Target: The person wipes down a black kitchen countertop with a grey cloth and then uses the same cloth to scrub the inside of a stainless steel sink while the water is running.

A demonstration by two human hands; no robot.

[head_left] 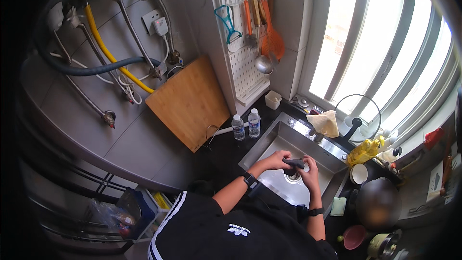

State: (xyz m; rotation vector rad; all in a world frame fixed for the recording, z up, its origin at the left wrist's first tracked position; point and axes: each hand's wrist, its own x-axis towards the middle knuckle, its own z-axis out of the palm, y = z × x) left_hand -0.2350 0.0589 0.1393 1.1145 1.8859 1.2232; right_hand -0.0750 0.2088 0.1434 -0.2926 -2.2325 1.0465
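Over the stainless steel sink (pixel 281 188), both hands grip a small dark grey cloth-like piece (pixel 293 163). My left hand (pixel 276 160) holds its left end with bent fingers. My right hand (pixel 310 172) pinches the other side, its fingers curled. Exactly what kind of thing the dark piece is cannot be made out. Below it, the round drain (pixel 291 178) shows in part at the bottom of the basin. A tan cloth (pixel 324 123) hangs over the faucet at the sink's far edge.
Two water bottles (pixel 238 127) stand left of the sink, near a wooden cutting board (pixel 190 103). To the right are a white bowl (pixel 358 174), a yellow bottle (pixel 364 151), a dark wok (pixel 378 203), a pale green sponge (pixel 338 206) and a pink bowl (pixel 354 237). Utensils hang on a pegboard (pixel 245 62).
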